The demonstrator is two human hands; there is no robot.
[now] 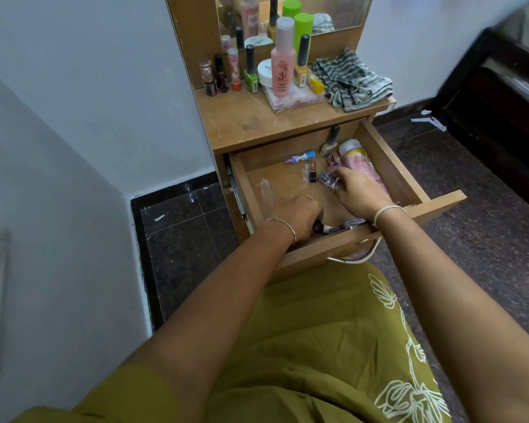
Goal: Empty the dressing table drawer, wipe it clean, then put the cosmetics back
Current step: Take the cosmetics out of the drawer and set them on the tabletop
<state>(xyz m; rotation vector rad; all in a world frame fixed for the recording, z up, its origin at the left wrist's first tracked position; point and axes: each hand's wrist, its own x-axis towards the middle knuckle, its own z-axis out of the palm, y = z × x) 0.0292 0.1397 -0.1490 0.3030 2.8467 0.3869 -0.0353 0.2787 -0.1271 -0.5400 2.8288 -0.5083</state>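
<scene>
Left hand [296, 218] grips tube [344, 226], right hand [359, 190] pinches dark bottle [325, 179].

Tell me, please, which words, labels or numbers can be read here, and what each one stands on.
"NAIL": on the white jar on the table top; the rest is hidden.
"XO", roughly: on the pink can in the drawer; the rest is blurred.
A figure like "3": on the pink bottle; its small print is unreadable.
Other labels: too small to read.
</scene>
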